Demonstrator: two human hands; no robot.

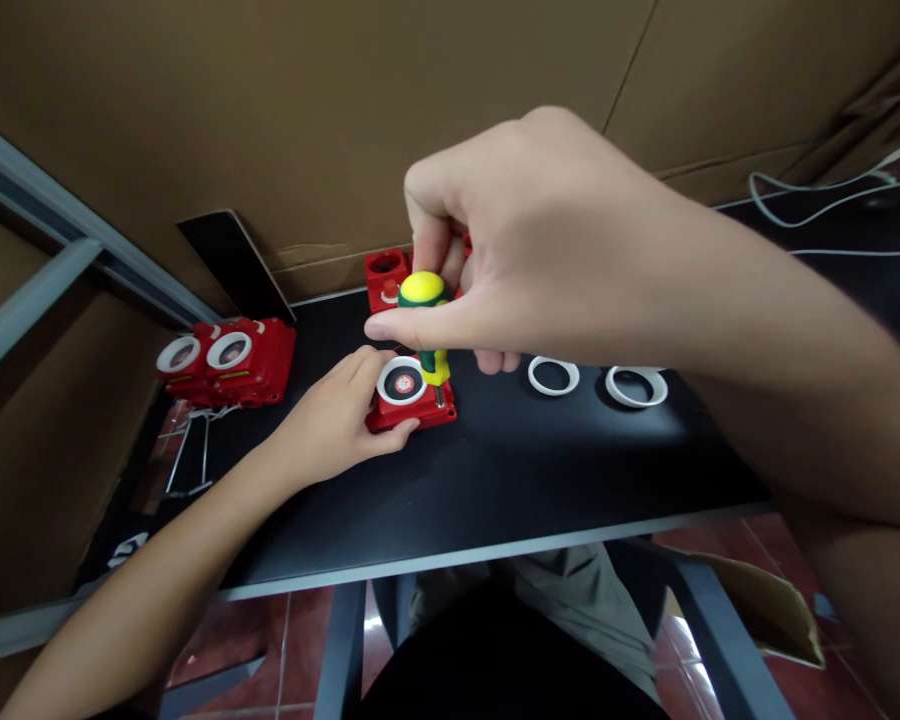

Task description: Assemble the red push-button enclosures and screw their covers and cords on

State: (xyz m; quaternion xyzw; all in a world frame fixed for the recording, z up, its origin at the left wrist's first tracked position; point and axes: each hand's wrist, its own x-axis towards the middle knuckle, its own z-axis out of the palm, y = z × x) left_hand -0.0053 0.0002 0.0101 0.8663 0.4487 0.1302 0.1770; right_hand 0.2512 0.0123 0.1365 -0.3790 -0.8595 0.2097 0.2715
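Head view: a person's right hand closes around a green-and-yellow screwdriver above one corner of a red box — the left hand grips the box's opposite side, holding it on the table. Whether the tip sits in a screw cannot be told. A leaning shaft or an uneven push could send it skidding toward the left thumb or the white collar on top; a slack left grip could let the box twist. To the right lie two loose white rings, one close beneath the right forearm, where a low swing could sweep them aside. Behind, small red parts crowd toward the cardboard wall; at left, paired red boxes stand near the table's end. Most room for moving lies in front — dark surface running to the pale front edge, with the person's lap beyond.
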